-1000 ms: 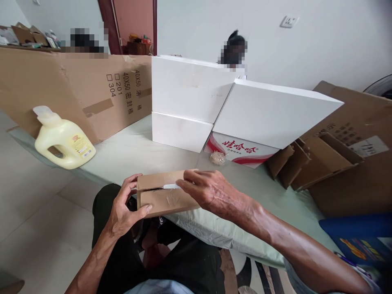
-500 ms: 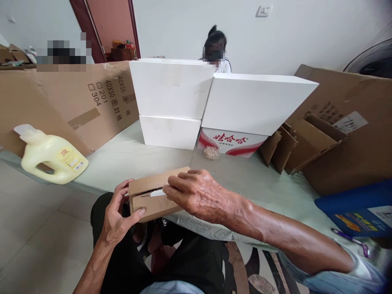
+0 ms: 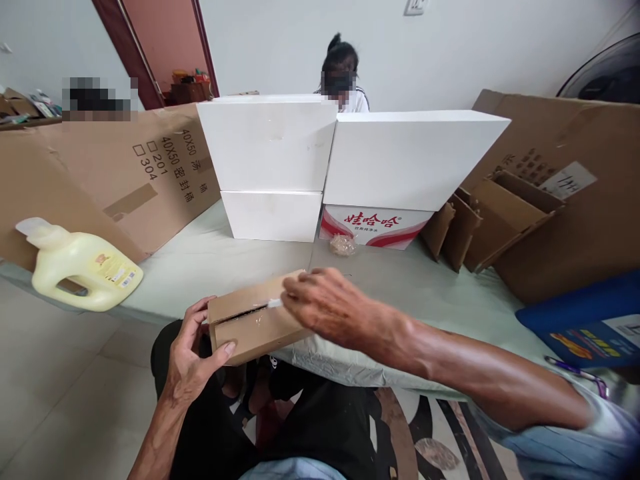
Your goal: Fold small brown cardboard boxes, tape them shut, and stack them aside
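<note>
A small brown cardboard box [image 3: 255, 333] rests tilted at the table's near edge, with a dark open slit along the seam of its top. My left hand [image 3: 193, 350] is closed on the box's left end, thumb on the near flap and fingers behind. Over the right part of the seam, my right hand [image 3: 320, 300] is closed round a white utility knife [image 3: 275, 303]. Only a short white piece of the knife shows; its tip sits at the seam and the rest is hidden by my fingers. Torn clear tape glints beside the slit.
White boxes [image 3: 270, 147] stand stacked ahead, beside a red-and-white carton [image 3: 373, 225]. A crumpled ball of clear tape [image 3: 343, 245] lies before them. At left is a yellow jug [image 3: 85, 267]; at right, a blue container [image 3: 585, 327]. A person [image 3: 343, 73] sits behind the boxes.
My right hand has moved the knife rightward along the seam, so more of the dark slit shows on its left. My left hand keeps its hold. The camera view has shifted slightly.
</note>
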A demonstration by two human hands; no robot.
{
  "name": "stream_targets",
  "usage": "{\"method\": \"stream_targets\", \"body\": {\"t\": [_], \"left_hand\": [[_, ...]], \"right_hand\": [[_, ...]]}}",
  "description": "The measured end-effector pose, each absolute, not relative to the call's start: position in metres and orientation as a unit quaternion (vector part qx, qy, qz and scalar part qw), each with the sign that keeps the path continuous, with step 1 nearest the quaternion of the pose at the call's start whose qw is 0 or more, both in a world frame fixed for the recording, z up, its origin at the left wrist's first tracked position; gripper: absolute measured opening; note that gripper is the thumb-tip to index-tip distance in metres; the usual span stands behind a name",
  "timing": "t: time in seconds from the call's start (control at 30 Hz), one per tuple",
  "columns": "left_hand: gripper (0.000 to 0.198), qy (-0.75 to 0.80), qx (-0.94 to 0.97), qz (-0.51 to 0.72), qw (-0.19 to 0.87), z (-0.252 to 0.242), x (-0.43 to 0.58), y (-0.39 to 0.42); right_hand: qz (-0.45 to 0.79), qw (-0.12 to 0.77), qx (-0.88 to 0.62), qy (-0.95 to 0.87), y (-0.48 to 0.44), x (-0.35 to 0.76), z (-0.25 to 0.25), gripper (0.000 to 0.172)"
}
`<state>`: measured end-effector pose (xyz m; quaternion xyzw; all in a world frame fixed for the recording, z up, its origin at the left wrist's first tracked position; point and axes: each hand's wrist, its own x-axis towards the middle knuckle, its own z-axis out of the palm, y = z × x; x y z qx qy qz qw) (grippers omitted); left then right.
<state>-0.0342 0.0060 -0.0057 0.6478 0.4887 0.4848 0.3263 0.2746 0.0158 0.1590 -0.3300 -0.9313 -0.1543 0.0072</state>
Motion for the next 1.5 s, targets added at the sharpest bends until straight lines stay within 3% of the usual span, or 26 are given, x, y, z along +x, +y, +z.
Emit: {"method": "stream_targets", "body": {"t": [0.1, 0.17, 0.3, 0.4, 0.47, 0.6, 0.67, 0.77, 0.87, 1.0, 1.1, 1.23, 1.3, 1.5], "left_hand": [[0.063, 0.498, 0.643, 0.478, 0.333, -0.003, -0.035, 0.004], [0.061, 0.496, 0.657, 0.472, 0.317, 0.000, -0.036, 0.004], [0.056, 0.475, 0.715, 0.437, 0.268, 0.009, -0.039, 0.009], [0.060, 0.460, 0.749, 0.419, 0.227, 0.017, -0.040, 0.014], [0.064, 0.454, 0.771, 0.397, 0.206, 0.021, -0.042, 0.018], [0.068, 0.449, 0.802, 0.348, 0.185, 0.034, -0.048, 0.027], [0.054, 0.439, 0.818, 0.331, 0.170, 0.044, -0.049, 0.034], [0.025, 0.422, 0.838, 0.325, 0.120, 0.064, -0.041, 0.042], [0.018, 0.396, 0.857, 0.327, 0.050, 0.081, -0.026, 0.049], [0.007, 0.368, 0.880, 0.301, -0.002, 0.091, -0.009, 0.061], [0.013, 0.336, 0.895, 0.291, -0.028, 0.093, 0.002, 0.071], [0.019, 0.301, 0.909, 0.286, -0.018, 0.096, 0.015, 0.078], [0.023, 0.295, 0.912, 0.286, -0.007, 0.099, 0.018, 0.078], [0.022, 0.292, 0.900, 0.300, 0.118, 0.105, 0.019, 0.079]], "right_hand": [[-0.142, 0.086, -0.380, -0.910, 0.016, 0.334, 0.152, 0.033], [-0.110, 0.158, -0.424, -0.885, 0.015, 0.372, 0.131, 0.028], [-0.102, 0.273, -0.502, -0.815, 0.007, 0.417, 0.039, 0.030], [-0.106, 0.290, -0.531, -0.789, -0.001, 0.427, -0.034, 0.035], [-0.100, 0.299, -0.530, -0.787, -0.003, 0.425, -0.056, 0.034], [-0.058, 0.384, -0.517, -0.763, 0.000, 0.399, -0.024, 0.028], [-0.031, 0.415, -0.486, -0.768, 0.003, 0.373, 0.012, 0.027], [-0.016, 0.393, -0.409, -0.824, 0.007, 0.329, 0.054, 0.035], [-0.038, 0.351, -0.377, -0.856, 0.011, 0.296, 0.066, 0.042], [-0.030, 0.338, -0.390, -0.856, 0.014, 0.280, 0.058, 0.036], [-0.011, 0.349, -0.402, -0.847, 0.012, 0.279, 0.054, 0.033], [-0.020, 0.379, -0.419, -0.825, 0.012, 0.277, 0.051, 0.051], [-0.031, 0.362, -0.438, -0.822, 0.013, 0.274, 0.049, 0.052], [-0.029, 0.329, -0.459, -0.825, 0.015, 0.268, 0.052, 0.046]]}}
